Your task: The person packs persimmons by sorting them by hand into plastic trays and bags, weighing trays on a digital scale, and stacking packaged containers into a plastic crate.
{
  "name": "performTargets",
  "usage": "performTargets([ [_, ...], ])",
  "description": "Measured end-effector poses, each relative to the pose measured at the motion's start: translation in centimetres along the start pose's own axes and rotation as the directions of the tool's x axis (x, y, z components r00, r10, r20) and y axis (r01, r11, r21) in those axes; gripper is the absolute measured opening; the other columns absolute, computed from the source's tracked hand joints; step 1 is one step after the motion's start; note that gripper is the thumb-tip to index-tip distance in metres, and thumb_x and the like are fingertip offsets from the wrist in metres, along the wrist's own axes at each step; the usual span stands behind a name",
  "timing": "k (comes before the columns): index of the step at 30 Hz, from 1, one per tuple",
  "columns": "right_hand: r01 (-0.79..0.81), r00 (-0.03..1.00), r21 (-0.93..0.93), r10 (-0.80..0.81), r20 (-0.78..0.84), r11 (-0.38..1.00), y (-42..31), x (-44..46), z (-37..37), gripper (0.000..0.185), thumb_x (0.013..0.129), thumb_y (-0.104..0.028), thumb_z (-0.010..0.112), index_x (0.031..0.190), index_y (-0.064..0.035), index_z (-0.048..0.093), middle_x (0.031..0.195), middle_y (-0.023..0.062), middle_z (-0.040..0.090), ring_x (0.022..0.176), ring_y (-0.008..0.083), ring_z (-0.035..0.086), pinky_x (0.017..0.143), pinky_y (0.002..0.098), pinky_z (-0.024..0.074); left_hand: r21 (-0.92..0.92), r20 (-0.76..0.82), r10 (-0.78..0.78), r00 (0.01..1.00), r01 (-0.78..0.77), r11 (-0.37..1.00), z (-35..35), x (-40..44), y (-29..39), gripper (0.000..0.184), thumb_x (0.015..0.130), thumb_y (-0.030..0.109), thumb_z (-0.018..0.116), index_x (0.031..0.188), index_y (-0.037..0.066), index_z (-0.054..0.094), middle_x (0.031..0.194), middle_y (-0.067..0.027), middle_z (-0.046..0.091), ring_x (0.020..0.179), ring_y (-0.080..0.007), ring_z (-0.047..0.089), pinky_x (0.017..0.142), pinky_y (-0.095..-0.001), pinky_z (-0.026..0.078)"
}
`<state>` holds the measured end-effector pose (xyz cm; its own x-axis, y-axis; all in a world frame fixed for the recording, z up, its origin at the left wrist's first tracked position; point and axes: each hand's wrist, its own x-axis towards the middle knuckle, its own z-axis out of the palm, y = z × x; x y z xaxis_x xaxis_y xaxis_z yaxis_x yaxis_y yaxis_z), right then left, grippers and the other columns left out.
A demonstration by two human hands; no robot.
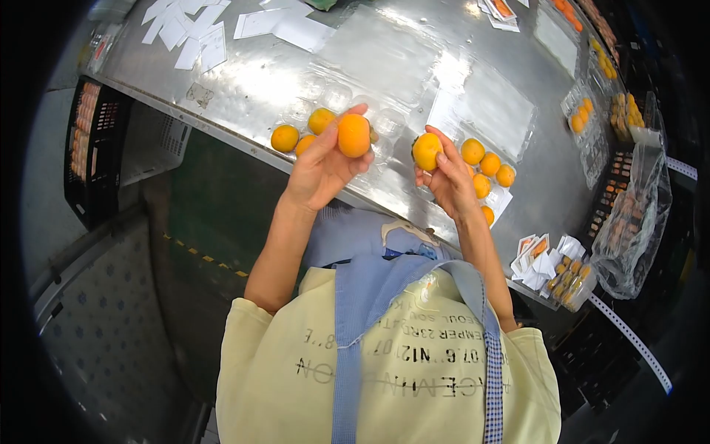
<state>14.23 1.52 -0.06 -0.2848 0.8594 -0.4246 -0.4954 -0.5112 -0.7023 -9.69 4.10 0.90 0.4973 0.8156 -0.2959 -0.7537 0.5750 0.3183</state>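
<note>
My left hand (323, 164) is closed around a persimmon (354, 135), held up over a clear plastic tray (390, 122) with moulded cups. On the tray's left side lie more persimmons (285, 138), one partly hidden by my left hand. A second persimmon (427, 152) sits between the fingers and thumb of my right hand (452, 177), with a dark calyx at its left edge. Just right of that hand, several loose persimmons (486, 164) rest on the metal table (296, 70), partly over a white sheet.
White cards (185, 29) lie scattered at the far left of the table. Flat clear plastic lids (492, 100) lie towards the back right. Filled fruit packs (569, 281) and printed cards (532, 259) stand at the right edge. A black crate (92, 148) is below at left.
</note>
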Motion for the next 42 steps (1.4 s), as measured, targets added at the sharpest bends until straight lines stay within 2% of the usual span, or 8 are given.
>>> performTargets([
  [7,-0.067,0.993,0.0,0.067,-0.1,0.998,0.0,-3.5,-3.3,0.047,0.086,-0.017,0.061,0.129,-0.0114,0.044,0.102,0.0032,0.052,0.08,0.0114,0.051,0.064,0.0259,0.0456,0.16,-0.039,-0.113,0.993,0.118,0.98,1.4,0.3,-3.9,0.049,0.097,0.04,0.034,0.133,0.006,0.036,0.105,-0.0121,0.05,0.074,-0.019,0.048,0.062,-0.0236,0.04],
  [8,-0.05,0.99,0.003,0.05,-0.131,0.999,0.1,-4.1,-4.1,0.046,0.085,-0.017,0.061,0.128,-0.0115,0.045,0.103,0.0031,0.052,0.08,0.0113,0.051,0.064,0.0256,0.0455,0.113,0.01,-0.122,0.992,0.12,0.986,1.6,0.3,-4.2,0.045,0.094,0.03,0.047,0.132,0.007,0.036,0.105,-0.0106,0.05,0.081,-0.0176,0.049,0.067,-0.0238,0.041],
  [11,0.012,0.969,-0.015,-0.016,-0.248,1.0,-0.1,-5.9,-5.1,0.045,0.084,-0.013,0.063,0.125,-0.0117,0.047,0.103,0.0026,0.053,0.076,0.0105,0.052,0.061,0.0241,0.045,0.589,-0.015,0.012,1.0,-0.001,0.808,2.3,0.3,-5.7,0.052,0.086,0.01,0.061,0.132,0.008,0.036,0.106,-0.0074,0.049,0.09,-0.014,0.05,0.076,-0.024,0.042],
  [14,0.06,0.939,-0.056,-0.075,-0.336,0.997,0.0,-7.3,-6.4,0.05,0.081,-0.008,0.065,0.127,-0.012,0.046,0.104,0.0025,0.055,0.075,0.0104,0.053,0.061,0.0236,0.0452,0.727,0.014,0.204,0.979,-0.15,0.67,2.7,1.0,-7.5,0.061,0.078,-0.001,0.067,0.13,0.008,0.036,0.106,-0.0056,0.05,0.091,-0.0112,0.052,0.081,-0.0249,0.045],
  [20,0.084,0.935,-0.137,-0.126,-0.331,0.987,0.9,-8.7,-8.5,0.06,0.075,0.0,0.069,0.128,-0.0117,0.045,0.107,0.0029,0.055,0.08,0.0104,0.055,0.064,0.0236,0.0469,0.848,0.021,0.125,0.992,-0.084,0.524,4.0,1.5,-8.4,0.06,0.077,0.0,0.069,0.129,0.008,0.041,0.111,-0.0055,0.05,0.099,-0.0116,0.052,0.083,-0.0249,0.045],
  [31,0.299,0.846,-0.361,-0.421,-0.328,0.883,1.0,-9.0,-8.5,0.058,0.074,0.0,0.071,0.126,-0.0078,0.045,0.121,0.0039,0.048,0.113,0.0155,0.048,0.088,0.0285,0.0472,0.794,-0.044,-0.015,0.999,0.044,0.606,4.8,1.2,-9.9,0.059,0.077,0.0,0.07,0.128,0.007,0.04,0.107,-0.0051,0.051,0.096,-0.0115,0.052,0.084,-0.0252,0.045],
  [39,0.316,0.866,-0.011,-0.293,-0.405,0.949,0.1,-9.9,-8.9,0.055,0.08,-0.006,0.068,0.13,-0.0065,0.044,0.101,0.005,0.057,0.075,0.0104,0.056,0.063,0.0236,0.0489,0.803,-0.086,-0.049,0.995,0.098,0.588,5.2,1.0,-10.1,0.06,0.076,-0.003,0.068,0.128,0.008,0.041,0.111,-0.0051,0.05,0.1,-0.0125,0.051,0.086,-0.0252,0.043],
  [42,0.466,0.684,-0.214,-0.503,-0.528,0.858,-4.9,-12.1,-13.7,0.055,0.08,-0.007,0.069,0.129,-0.0062,0.045,0.096,0.0031,0.057,0.076,0.0102,0.056,0.062,0.0236,0.0476,0.731,-0.081,-0.123,0.989,0.143,0.667,5.5,0.7,-9.9,0.066,0.075,-0.001,0.069,0.132,0.008,0.037,0.109,-0.0054,0.05,0.098,-0.0135,0.051,0.084,-0.0259,0.044],
])
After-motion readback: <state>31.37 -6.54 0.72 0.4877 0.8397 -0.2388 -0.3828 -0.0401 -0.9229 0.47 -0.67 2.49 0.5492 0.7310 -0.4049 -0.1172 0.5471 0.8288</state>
